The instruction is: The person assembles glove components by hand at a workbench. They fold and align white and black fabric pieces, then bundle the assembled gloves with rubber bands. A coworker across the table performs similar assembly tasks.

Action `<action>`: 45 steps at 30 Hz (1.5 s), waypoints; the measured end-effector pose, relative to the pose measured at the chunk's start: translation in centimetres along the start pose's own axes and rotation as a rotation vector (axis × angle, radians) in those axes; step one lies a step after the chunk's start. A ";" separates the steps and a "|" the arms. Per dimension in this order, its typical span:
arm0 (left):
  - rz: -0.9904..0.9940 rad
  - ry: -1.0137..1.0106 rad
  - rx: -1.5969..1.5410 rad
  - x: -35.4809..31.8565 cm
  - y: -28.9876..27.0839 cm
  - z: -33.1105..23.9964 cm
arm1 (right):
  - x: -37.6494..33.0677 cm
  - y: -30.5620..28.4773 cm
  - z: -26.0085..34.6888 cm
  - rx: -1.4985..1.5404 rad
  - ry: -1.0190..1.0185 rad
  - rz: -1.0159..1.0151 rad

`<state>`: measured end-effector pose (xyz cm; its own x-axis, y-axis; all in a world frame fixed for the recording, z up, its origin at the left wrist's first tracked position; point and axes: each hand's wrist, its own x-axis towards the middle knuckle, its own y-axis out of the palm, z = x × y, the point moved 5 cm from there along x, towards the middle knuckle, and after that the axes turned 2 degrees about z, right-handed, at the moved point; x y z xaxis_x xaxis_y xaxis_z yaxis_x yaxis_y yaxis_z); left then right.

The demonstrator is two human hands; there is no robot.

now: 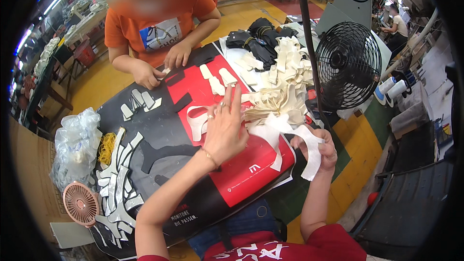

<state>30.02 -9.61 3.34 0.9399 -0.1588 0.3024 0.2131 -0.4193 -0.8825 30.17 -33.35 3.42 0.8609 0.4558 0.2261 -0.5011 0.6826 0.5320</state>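
My left hand [224,128] is stretched over the red part of the table cover, fingers extended and nothing gripped. Its fingertips are close to a small cream piece [227,76]; I cannot tell whether they touch it. Beside its thumb side lies a curved cream fabric piece [195,124], partly hidden by the hand. At the table's right edge my right hand [325,151] grips a white curved fabric piece [311,157], which hangs down from the fingers. Another white strip [270,137] trails from a heap of cream fabric pieces [275,99] just left of that hand.
Across the table a person in an orange shirt [203,0] handles a small piece. White-and-black cut pieces [118,188], yellow cord [107,147], a plastic bag [77,145] and a pink fan [81,203] line the left side. A black fan [349,65] stands at the right.
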 end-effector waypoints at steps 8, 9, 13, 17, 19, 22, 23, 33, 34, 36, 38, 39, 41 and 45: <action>0.263 -0.246 -1.371 -2.4 4.0 -2.7 | 1.6 1.6 -1.6 0.130 0.026 0.084; 0.286 -0.200 -1.455 -2.1 4.3 -3.2 | 1.5 1.6 -1.5 0.134 0.016 0.092; 0.263 -0.087 -1.277 -1.4 4.7 -3.8 | 0.7 1.1 -0.4 0.138 0.010 0.091; -0.072 0.029 -0.566 -0.7 3.2 -3.3 | -0.1 1.5 2.7 0.246 -0.134 0.203; -0.041 -0.105 -0.679 0.7 3.7 -2.4 | -0.4 2.1 4.1 0.221 -0.189 0.233; -0.111 -0.099 -0.274 3.1 2.7 -2.1 | -0.9 2.6 4.4 -0.103 -0.101 0.046; -0.129 -0.102 -0.141 3.3 2.1 -2.2 | -1.0 2.6 4.2 -0.268 -0.043 -0.039; -0.002 -0.076 -0.611 -13.6 -4.5 -7.3 | -3.5 9.8 -5.0 -0.746 0.079 -0.004; -0.060 -0.144 -0.567 -14.6 -4.6 -6.8 | -4.0 10.6 -6.0 -0.746 0.146 0.015; -0.206 -0.262 -0.497 -16.4 -5.1 -5.8 | -4.3 12.1 -7.3 -0.716 0.177 0.078; -0.206 -0.365 -0.564 -18.0 -5.0 -4.8 | -4.2 13.2 -7.6 -0.684 0.150 0.172; -0.198 -0.402 -0.597 -18.8 -5.0 -4.4 | -4.2 13.5 -7.7 -0.681 0.160 0.214; -0.214 -0.476 -0.801 -20.1 -4.7 -3.7 | -4.0 13.8 -7.6 -0.736 0.196 0.288; -0.098 -0.691 -1.321 -21.8 -3.4 -2.3 | -3.4 13.9 -7.8 -0.868 0.216 0.315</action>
<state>8.15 -6.75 0.59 0.9544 0.2025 -0.2192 0.2470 -0.9483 0.1994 19.59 -20.93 3.73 0.6835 0.7280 0.0535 -0.6731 0.6570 -0.3396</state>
